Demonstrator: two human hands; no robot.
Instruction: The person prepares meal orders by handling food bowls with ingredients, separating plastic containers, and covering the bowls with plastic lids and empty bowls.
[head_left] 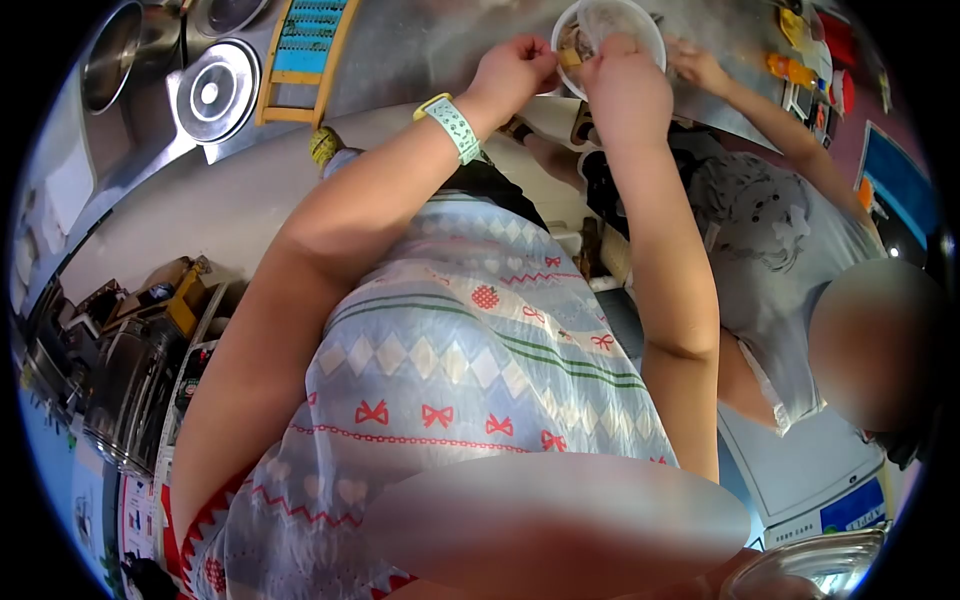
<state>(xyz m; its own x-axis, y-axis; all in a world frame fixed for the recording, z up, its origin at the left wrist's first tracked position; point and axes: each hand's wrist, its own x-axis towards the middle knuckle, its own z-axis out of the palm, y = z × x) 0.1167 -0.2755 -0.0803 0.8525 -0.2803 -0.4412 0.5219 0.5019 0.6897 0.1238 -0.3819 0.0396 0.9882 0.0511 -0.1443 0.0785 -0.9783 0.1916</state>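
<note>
A round white plastic bowl [657, 52] stands on the metal table at the top centre. Inside it lie brownish pieces and a yellowish piece, with something clear and film-like at the far side. My left hand [515, 75], with a pale green patterned band on its wrist, is closed, its fingertips pinched together at the bowl's left rim. Over the near side of the bowl is my right hand [630, 90], its fingers curled down. What either hand's fingers hold is hidden or too small to make out.
Another person's hand [697, 65] reaches in just right of the bowl; that person stands close at my right. On the metal table [420, 50] lie a wooden-framed blue washboard-like rack [305, 45], a round metal lid [213, 92] and a steel pot [125, 55]. An orange bottle [790, 70] is at right.
</note>
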